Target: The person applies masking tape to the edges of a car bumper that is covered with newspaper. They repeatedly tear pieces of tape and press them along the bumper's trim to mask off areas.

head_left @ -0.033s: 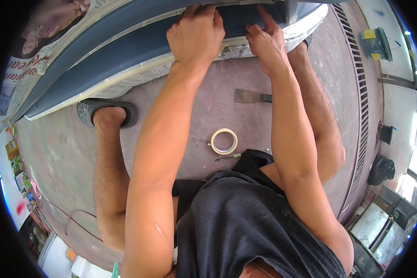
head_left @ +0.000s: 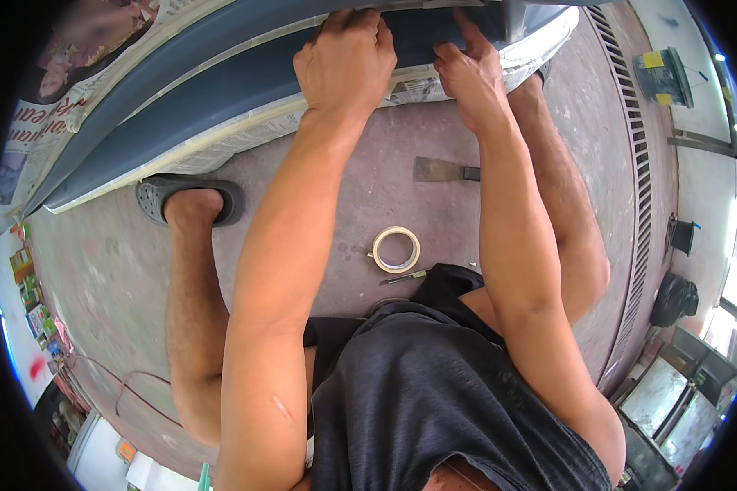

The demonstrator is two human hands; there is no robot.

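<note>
A dark blue-grey vehicle body panel (head_left: 213,92) curves across the top. Along its crease runs a pale strip of masking tape (head_left: 221,54), and newspaper masking (head_left: 250,135) covers its lower edge. My left hand (head_left: 348,65) is against the panel at the tape line, fingers bent and closed; their tips are hidden. To its right, my right hand (head_left: 473,78) touches the panel with the index finger stretched out and the other fingers partly curled. Between my legs on the floor lie a putty knife (head_left: 440,170), a roll of masking tape (head_left: 398,268) and a slim utility knife (head_left: 404,278).
My clog-shod left foot (head_left: 195,204) stands below the panel. A slotted floor drain (head_left: 637,164) runs along the right, with a bucket (head_left: 663,78) and a black bag (head_left: 674,300) beyond. A thin hose (head_left: 123,379) trails at lower left.
</note>
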